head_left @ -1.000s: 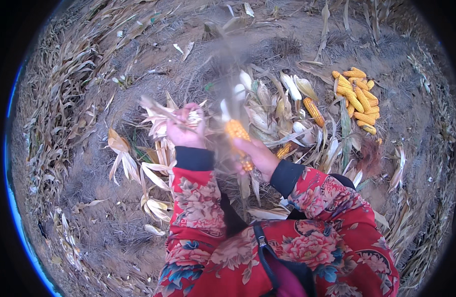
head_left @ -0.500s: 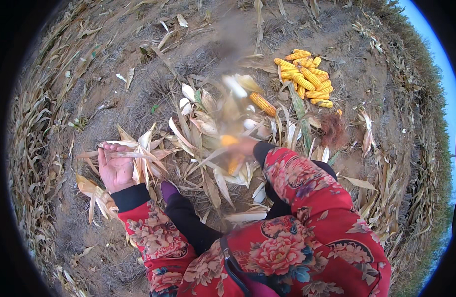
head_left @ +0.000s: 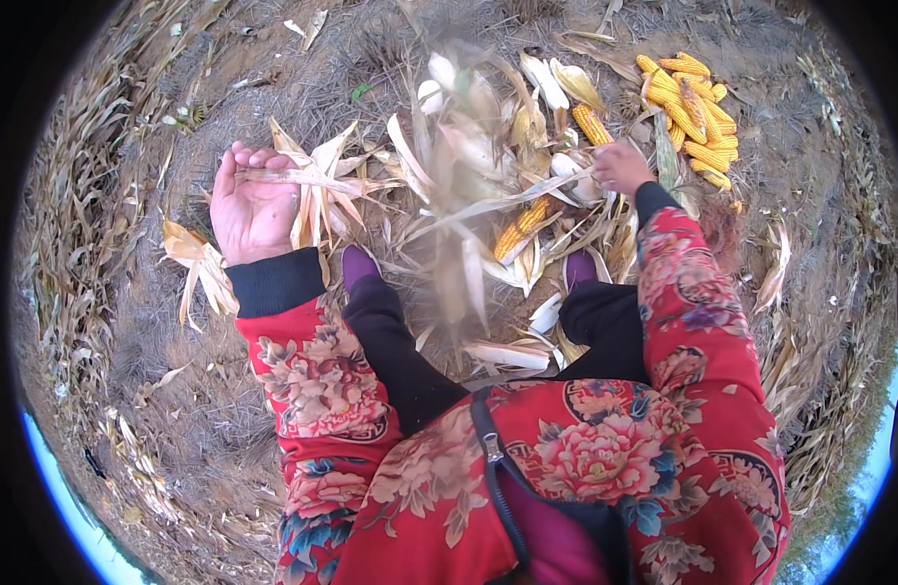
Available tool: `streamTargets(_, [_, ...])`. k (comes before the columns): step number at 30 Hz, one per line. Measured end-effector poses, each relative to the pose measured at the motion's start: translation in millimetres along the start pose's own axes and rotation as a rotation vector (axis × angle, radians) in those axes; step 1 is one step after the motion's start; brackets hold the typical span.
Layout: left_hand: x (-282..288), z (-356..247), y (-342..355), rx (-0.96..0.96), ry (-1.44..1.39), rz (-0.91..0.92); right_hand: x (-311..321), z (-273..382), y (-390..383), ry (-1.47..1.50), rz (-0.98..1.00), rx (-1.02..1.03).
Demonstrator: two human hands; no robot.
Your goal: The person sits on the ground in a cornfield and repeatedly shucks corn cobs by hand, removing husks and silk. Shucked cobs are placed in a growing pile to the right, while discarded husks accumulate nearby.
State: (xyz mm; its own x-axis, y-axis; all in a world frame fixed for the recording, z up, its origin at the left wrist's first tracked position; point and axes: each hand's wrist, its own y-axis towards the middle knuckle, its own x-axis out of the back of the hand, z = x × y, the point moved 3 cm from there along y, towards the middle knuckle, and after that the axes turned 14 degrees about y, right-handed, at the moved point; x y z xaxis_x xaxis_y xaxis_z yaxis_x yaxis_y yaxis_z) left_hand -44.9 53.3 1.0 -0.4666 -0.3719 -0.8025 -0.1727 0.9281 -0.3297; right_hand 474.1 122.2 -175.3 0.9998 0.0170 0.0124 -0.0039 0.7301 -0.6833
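My left hand (head_left: 257, 207) is palm up, its curled fingers closed over a dry corn husk (head_left: 322, 190) that spreads out beside it. On the right, my right hand (head_left: 622, 168) has its fingers loosely bent and apart, with nothing visible in them. Just beyond it lies a bare yellow corn cob (head_left: 592, 125). Another corn cob (head_left: 523, 230) rests among torn husks between my feet. Several ears still in pale husks (head_left: 478, 146) lie in front of me, partly hidden by a blurry smear. A heap of husked cobs (head_left: 707, 154) sits at the far right.
My purple shoes (head_left: 359, 265) stand at the near side of the husk litter. A single split husk (head_left: 197, 263) lies left of my left sleeve. Dry stalks and leaves (head_left: 78, 253) line the left edge, and reddish silk (head_left: 724, 244) lies near my right sleeve.
My right hand has moved from the middle to the right, away from the husks, and no longer holds a yellow cob. A browner cob now shows on the heap. The view has shifted.
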Motion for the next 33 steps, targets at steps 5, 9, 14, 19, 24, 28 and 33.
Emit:
streamTargets(5, [1, -3, -9, -0.003, 0.021, -0.014, -114, -104, 1, -1.133, 0.27, 0.302])
streamTargets(9, [-1, 3, -9, 0.021, 0.041, -0.015, -141, -172, -16, -1.417, 0.285, 0.421])
streamTargets(14, [9, -3, -14, 0.027, 0.114, -0.008, -159, -205, -5, -1.487, 0.29, 0.752])
streamTargets(19, [22, -11, -17, 0.018, 0.181, -0.081, -167, -217, 7, -1.582, 0.388, 0.701])
streamTargets(24, [18, -10, -17, 0.027, 0.181, -0.12, -170, -209, 8, -1.789, 0.504, 0.731])
streamTargets(28, [17, -9, -15, 0.02, 0.197, -0.122, -166, -208, 11, -1.696, 0.465, 0.768])
streamTargets(33, [16, -7, -15, 0.032, 0.19, -0.104, -160, -222, 21, -1.733, 0.439, 0.764])
